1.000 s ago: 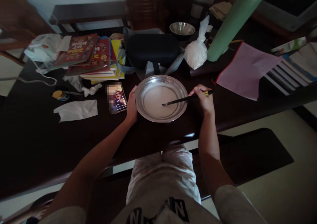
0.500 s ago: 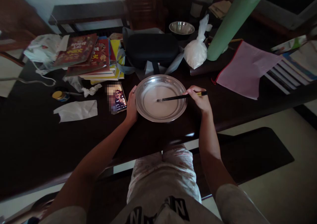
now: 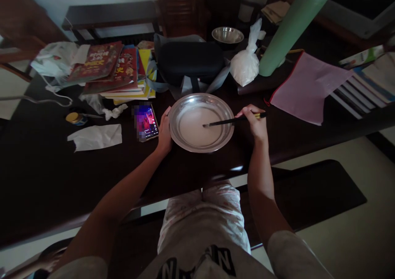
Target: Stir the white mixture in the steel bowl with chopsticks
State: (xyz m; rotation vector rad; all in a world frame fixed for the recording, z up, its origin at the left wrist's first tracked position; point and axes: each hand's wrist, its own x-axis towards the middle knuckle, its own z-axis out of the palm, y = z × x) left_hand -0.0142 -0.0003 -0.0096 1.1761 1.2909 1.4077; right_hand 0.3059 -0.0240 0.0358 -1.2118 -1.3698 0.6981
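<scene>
A shallow stainless steel bowl [image 3: 202,146] stands on the dark table in front of me. Inside it is a pale, milky mixture [image 3: 196,126]. My left hand [image 3: 166,131] grips the bowl's left side, its fingers partly hidden by the wall. With my right hand [image 3: 255,122] I hold black chopsticks [image 3: 230,122] with gold-coloured ends, pressed close together. They slant over the bowl's right rim, and their whitened tips touch the mixture near its middle. A lit phone [image 3: 147,122] lies just left of my left hand.
Behind the bowl sit a black case [image 3: 189,61], a knotted bag of white powder [image 3: 245,67] and a tall green bottle [image 3: 291,34]. Books [image 3: 105,65] and a small jar [image 3: 75,118] are on the left. A pink mesh pouch [image 3: 304,87] lies right. Another metal bowl [image 3: 227,35] is farther back.
My right hand has moved a little to the right, drawing the chopstick tips rightward through the mixture. My left hand stays on the bowl. The phone's picture has changed.
</scene>
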